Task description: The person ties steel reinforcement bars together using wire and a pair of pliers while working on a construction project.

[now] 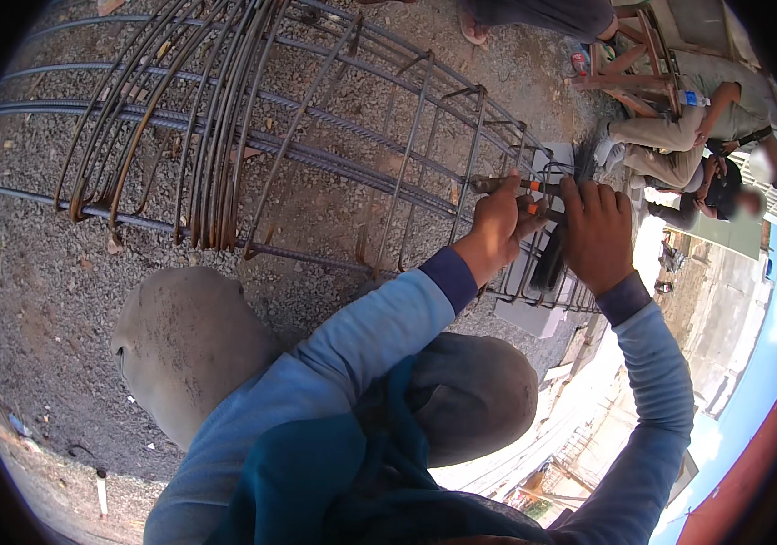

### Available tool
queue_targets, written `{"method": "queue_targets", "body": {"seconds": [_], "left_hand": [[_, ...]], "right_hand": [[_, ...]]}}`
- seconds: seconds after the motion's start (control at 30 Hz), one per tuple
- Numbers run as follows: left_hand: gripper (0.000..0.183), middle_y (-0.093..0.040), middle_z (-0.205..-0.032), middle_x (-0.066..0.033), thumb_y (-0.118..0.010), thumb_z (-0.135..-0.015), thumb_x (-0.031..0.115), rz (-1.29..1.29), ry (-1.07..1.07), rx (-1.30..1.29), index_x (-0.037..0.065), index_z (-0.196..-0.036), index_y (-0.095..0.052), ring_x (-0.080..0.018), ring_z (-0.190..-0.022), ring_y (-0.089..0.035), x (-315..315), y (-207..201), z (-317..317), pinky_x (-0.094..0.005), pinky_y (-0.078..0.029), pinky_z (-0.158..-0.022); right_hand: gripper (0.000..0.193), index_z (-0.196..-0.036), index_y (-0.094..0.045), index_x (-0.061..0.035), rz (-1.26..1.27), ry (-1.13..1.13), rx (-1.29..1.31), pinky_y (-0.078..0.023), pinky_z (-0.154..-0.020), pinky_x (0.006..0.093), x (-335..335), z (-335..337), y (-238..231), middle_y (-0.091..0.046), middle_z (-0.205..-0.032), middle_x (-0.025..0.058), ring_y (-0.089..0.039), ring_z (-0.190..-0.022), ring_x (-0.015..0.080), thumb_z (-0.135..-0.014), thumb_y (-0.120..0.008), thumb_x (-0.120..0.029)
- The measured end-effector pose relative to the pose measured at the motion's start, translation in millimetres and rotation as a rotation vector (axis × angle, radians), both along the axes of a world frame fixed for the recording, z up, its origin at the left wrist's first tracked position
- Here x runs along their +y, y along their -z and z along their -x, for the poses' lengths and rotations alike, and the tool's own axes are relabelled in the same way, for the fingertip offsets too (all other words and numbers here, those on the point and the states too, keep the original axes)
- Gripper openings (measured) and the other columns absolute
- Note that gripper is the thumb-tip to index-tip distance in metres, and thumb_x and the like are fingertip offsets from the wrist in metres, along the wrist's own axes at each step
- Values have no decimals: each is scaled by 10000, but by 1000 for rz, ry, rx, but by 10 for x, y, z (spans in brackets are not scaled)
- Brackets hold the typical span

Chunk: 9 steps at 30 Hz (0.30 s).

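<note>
Both my hands meet at the right end of a long rebar cage. My left hand (495, 222) is closed round a pliers-like tool (536, 186) with two brownish handles and orange bands. Against the tool's other end, my right hand (596, 232) is closed too, its fingers curled over. A black bundle of thin strands, like tie wire (548, 262), shows below my right hand and again above it; whether the hand grips it I cannot tell. The rebar cage (411, 168) has long ribbed bars and square stirrups, beside my knees.
Several loose stirrups (216, 136) stand bunched on the cage's left part. Gravel ground (52, 300) spreads under it. Two people (679, 150) sit at the right by a wooden stand (629, 77). Another person's leg (543, 11) is at the top. A pale board (534, 316) lies beneath the cage's right end.
</note>
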State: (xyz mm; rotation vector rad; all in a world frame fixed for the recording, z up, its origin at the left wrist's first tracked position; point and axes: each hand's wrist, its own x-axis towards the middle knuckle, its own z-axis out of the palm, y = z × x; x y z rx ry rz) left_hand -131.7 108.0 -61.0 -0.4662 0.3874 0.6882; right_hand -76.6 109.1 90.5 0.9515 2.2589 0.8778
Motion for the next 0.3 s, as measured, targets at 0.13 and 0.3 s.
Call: {"method": "queue_targets", "body": {"seconds": [0.13,0.3], "left_hand": [[395,-546,-886,-52,-559,-914,436,-124,88,150,51,-998,-529,-190,-890,-575,-96,-100,97,-352,-548,-735],[505,-510,-1025,-48,-639,-845,482,-132,211,102,121,-1171,-505,-217,-994,-532,-83,236,-63,-471,-461,-924]], "right_hand": [[352,-964,-606,-4,444,818,106,-505,-723,451,130,-161,-47,-627,-831,187,-630,-806,374,-707,-634,-242],[328,-932,-650,-14,538,1083,269,-507,-784,462,29,-362,108,-639,-792,251,-639,-798,399,-721,-631,-266]]}}
